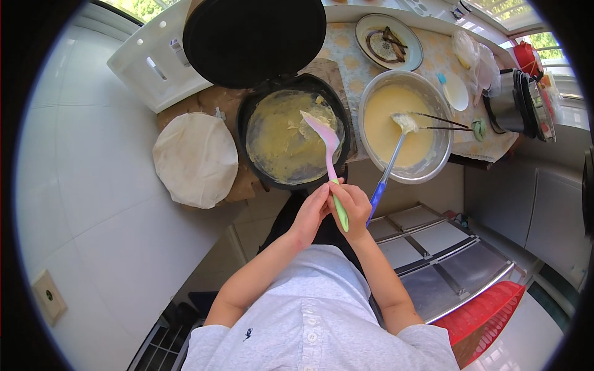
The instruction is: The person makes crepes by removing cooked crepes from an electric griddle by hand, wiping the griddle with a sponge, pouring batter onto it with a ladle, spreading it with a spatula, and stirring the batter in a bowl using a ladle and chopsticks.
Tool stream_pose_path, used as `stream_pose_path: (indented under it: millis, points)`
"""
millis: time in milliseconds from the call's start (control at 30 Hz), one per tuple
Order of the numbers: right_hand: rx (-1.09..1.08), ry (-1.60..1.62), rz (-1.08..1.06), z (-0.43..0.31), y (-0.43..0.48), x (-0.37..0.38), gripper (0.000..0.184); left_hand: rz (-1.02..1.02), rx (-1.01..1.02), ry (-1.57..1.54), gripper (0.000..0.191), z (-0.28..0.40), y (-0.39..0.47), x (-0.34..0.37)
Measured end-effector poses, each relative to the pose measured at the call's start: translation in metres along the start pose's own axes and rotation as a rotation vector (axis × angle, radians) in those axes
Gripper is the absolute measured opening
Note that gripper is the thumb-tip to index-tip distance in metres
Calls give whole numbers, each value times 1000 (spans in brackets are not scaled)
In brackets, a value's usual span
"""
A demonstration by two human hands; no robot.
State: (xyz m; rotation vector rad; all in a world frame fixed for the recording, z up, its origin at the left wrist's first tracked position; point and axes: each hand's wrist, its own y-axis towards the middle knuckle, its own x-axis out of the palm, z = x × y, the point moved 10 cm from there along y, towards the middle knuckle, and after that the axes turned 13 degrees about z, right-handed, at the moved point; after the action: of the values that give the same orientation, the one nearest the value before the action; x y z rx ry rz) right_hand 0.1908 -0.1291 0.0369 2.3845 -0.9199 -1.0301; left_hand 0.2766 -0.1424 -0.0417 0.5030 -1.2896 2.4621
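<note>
My right hand (353,208) is closed on the green handle of a pink spatula (328,139), whose blade, smeared with batter, is over the right side of an open electric griddle pan (240,134). A thin layer of yellow batter (287,148) covers much of the pan. My left hand (312,214) rests against the right hand at the handle's top; its fingers are partly hidden, and its own hold on the handle is unclear. Right of the pan, a metal bowl (441,160) holds yellow batter, a blue-handled ladle (392,160) and dark chopsticks (445,128).
A stack of pale flatbreads (196,160) lies left of the pan, whose black lid (255,41) is raised. Behind the bowl stands a plate (362,35) with brown pieces. Farther right are a white spoon (457,95), plastic bags (475,55) and a dark metal pot (508,97).
</note>
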Motion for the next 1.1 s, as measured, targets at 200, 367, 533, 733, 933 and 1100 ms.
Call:
stream_pose_path:
  millis: [200, 367, 533, 733, 933, 1100]
  points:
    - [82, 85, -20, -8, -13, 6, 57, -35, 7, -99, 31, 11, 10, 2]
    - [113, 85, -139, -8, -24, 7, 66, 75, 19, 176, 23, 22, 16, -20]
    - [91, 133, -341, -16, -29, -12, 62, 190, 92, 491, 20, 32, 12, -67]
    - [287, 115, -134, 32, 3, -68, 52, 304, 105, 864, 18, 75, 6, -126]
    - [346, 105, -114, 49, 13, -78, 27, 285, 120, 1066, 27, 118, 29, -129]
    - [233, 73, -144, 47, 13, -79, 22, 272, 158, 1214, 31, 131, 51, -121]
